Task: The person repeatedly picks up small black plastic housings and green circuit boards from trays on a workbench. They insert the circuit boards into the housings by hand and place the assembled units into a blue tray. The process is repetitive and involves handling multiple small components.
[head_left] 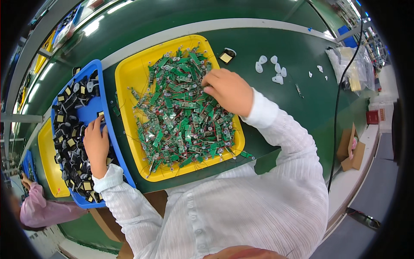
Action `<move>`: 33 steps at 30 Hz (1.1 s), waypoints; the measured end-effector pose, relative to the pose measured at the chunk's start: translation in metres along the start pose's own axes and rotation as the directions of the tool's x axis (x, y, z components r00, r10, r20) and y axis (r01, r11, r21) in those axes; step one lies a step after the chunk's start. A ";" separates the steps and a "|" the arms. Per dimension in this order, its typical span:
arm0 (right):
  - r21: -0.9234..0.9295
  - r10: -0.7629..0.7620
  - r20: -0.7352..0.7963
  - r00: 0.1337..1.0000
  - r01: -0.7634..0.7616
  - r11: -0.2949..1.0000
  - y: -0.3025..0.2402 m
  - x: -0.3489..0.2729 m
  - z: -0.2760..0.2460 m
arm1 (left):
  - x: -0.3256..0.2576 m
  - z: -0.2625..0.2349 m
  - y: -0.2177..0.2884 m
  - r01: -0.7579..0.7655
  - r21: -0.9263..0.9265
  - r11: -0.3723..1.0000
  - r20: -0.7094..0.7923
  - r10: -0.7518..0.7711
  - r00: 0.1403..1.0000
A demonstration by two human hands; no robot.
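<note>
My left hand [96,144] is over the blue tray [115,146], its fingertips closed on a small black plastic part [101,114] with a cream square pad. Many similar black parts [71,142] lie heaped in that tray, some with grey discs. My right hand [228,90] reaches across the upper right of the yellow tray [133,69]. Its thumb and fingers are pinched together at the edge of a pile of small green circuit boards [185,125] with thin wires. What the right fingertips hold is hidden.
One black part [227,55] and several translucent white pieces [277,79] lie on the green table [302,52]. A loose wired board [299,90] lies nearby. Plastic bags [353,69] and a black cable [338,112] are at right. Another person's pink sleeve [45,207] shows at left.
</note>
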State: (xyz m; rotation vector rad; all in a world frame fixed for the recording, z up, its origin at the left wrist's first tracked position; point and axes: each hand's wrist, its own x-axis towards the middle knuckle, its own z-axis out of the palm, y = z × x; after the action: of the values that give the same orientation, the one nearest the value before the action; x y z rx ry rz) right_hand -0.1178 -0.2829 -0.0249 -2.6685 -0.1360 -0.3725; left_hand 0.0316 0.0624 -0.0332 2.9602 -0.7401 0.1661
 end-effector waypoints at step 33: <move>-0.064 0.446 -0.251 0.859 -0.475 0.878 0.030 -0.076 0.002 | 0.002 0.000 0.002 -0.014 -0.019 1.000 0.027 0.015 1.000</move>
State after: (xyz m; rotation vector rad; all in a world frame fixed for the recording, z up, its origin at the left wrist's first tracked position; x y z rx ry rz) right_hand -0.1854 -0.3117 -0.0604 -2.6365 0.6104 -0.5367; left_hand 0.0326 0.0599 -0.0328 2.9459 -0.7625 0.1195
